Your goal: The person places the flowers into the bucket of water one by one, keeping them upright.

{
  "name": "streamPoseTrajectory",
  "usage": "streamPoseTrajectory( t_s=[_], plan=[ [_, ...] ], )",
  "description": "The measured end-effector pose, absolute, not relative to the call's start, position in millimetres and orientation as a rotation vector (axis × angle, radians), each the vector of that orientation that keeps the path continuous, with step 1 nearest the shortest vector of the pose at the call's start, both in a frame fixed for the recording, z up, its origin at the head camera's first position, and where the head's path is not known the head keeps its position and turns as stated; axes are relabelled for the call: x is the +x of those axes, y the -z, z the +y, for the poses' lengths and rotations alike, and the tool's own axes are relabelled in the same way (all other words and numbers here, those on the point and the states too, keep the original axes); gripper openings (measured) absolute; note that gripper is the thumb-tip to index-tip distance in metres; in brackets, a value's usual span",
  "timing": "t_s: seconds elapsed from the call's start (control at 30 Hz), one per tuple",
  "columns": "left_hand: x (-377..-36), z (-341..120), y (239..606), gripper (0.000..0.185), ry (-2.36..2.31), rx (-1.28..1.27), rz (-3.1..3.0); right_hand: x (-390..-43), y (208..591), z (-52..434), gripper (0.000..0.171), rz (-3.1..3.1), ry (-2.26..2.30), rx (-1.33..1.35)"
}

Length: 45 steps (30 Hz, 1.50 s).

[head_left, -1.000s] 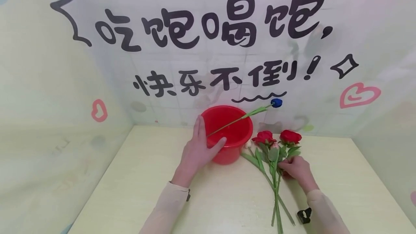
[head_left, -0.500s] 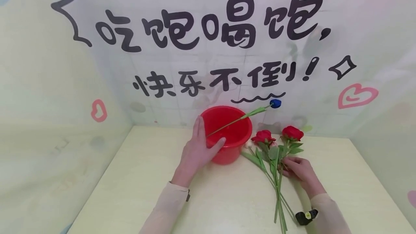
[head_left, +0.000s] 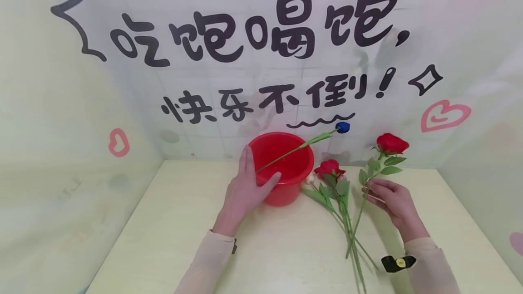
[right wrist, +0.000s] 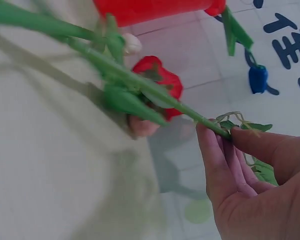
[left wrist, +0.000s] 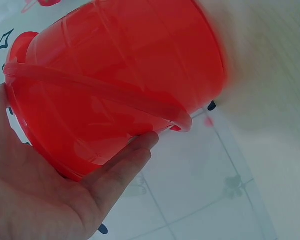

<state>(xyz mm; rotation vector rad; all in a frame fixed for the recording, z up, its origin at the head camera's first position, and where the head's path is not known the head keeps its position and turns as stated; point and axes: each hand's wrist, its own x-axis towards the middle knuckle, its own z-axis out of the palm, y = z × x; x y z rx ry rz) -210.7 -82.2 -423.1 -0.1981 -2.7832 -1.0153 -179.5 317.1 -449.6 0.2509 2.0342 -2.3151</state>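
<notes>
Rose (head_left: 391,143): red bloom, green stem

Glossy smooth plastic bucket (head_left: 286,180); matt table (head_left: 163,239).
</notes>
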Motion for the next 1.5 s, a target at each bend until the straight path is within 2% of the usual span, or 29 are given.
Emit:
streamPoseTrajectory(
  t_s=[0.37, 0.6, 0.77, 1.1, 1.5],
  plan=[
    [-212, -81, 424, 0.117, 1.010, -0.199, -2.787, -184, 406, 333, 0.018, 1.897, 2.676, 0.127],
    [-212, -81, 423, 0.117, 1.015, -0.199, -2.789, -192, 374, 328, 0.015, 1.657, 2.876, 0.091],
    [-211, -81, 423, 0.118, 1.012, -0.193, -2.794, -198, 352, 312, 0.012, 1.455, 2.991, 0.172],
    [-210, -81, 421, 0.117, 1.031, -0.186, -2.790, -216, 317, 285, 0.022, 1.135, 3.300, 0.370],
    [-211, -82, 423, 0.117, 1.026, -0.195, -2.779, -240, 314, 244, 0.018, 1.231, 3.294, 0.472]
  ],
)
